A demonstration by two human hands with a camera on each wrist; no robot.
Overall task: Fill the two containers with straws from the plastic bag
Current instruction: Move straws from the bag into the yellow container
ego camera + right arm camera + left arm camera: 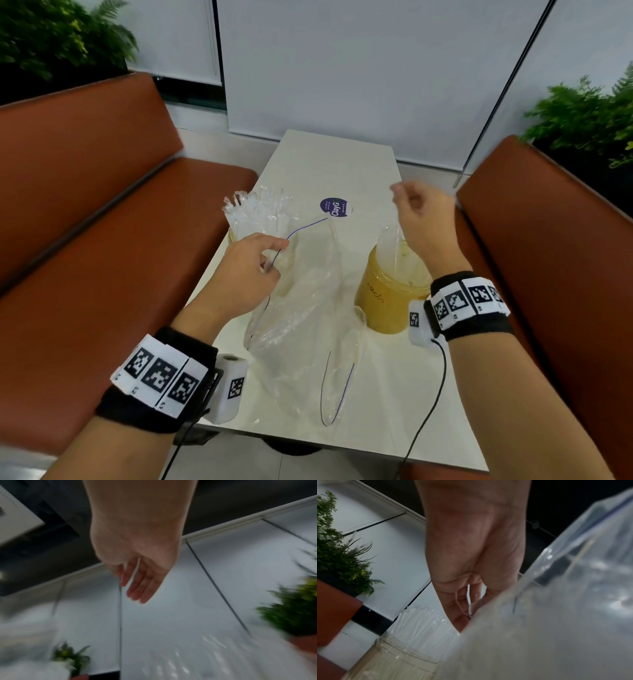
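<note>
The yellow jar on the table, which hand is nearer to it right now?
Right. The right hand is raised just above the yellow jar, pinching a straw over its mouth. The left hand is across the table, gripping the bag.

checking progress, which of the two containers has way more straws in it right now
The clear plastic jar behind the left hand, packed with a full bunch of straws; the yellowish jar by the right hand holds only a few.

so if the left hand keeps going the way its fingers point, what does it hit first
Probably the straws standing in the left container: the left hand, pinching the plastic bag, points toward them. Depth is uncertain.
</note>
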